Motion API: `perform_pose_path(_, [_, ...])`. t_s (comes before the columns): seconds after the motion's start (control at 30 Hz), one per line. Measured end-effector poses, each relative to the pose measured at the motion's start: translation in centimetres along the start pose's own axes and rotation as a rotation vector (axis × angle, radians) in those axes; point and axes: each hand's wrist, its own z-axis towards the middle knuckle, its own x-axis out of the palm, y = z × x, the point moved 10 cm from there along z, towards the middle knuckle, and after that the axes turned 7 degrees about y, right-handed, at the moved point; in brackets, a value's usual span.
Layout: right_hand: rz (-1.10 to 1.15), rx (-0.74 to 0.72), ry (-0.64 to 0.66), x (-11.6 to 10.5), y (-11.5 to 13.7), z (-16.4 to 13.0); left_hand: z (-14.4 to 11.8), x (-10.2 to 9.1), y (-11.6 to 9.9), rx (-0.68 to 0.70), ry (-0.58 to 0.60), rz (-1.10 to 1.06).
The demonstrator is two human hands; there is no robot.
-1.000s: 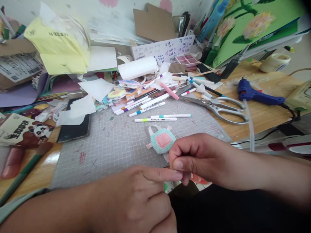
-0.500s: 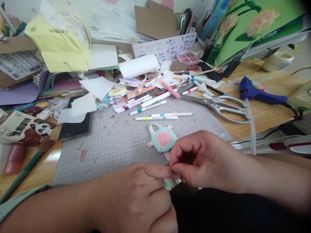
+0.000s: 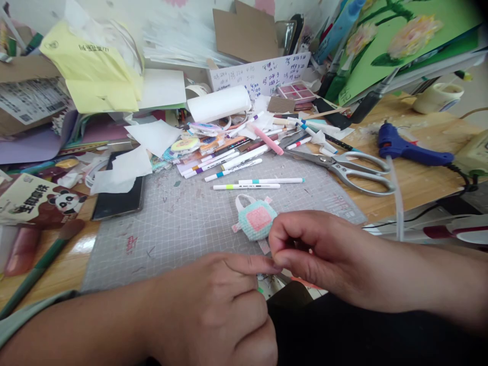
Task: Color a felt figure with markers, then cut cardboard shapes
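Gray cutting mat (image 3: 163, 218) is spread on a wooden desk (image 3: 415, 181). By its near edge, the right hand (image 3: 324, 249) is curled, thumb and forefinger pressed together; anything pinched cannot be told. By the left hand (image 3: 232, 300), 1 finger is stretched against them, its grip unclear. Beside the right knuckles, a teal-and-pink pouch (image 3: 258, 218) is laid, strap pointed away leftward, long axis uncertain; beyond, 2 markers (image 3: 251, 187) are laid crosswise.

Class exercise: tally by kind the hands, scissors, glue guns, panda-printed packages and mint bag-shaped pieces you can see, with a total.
Bare hands: 2 (left hand, right hand)
Silver metal scissors: 1
Blue plastic glue gun: 1
Brown panda-printed package: 1
Mint bag-shaped piece with pink square: 1
Total: 6
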Motion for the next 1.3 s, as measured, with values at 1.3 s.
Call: perform_pose_path(1.3, [-0.587,0.188,0.123,-3.7,-3.1,-1.8,-4.7,-4.8,8.3,-0.527,-0.454,-0.252])
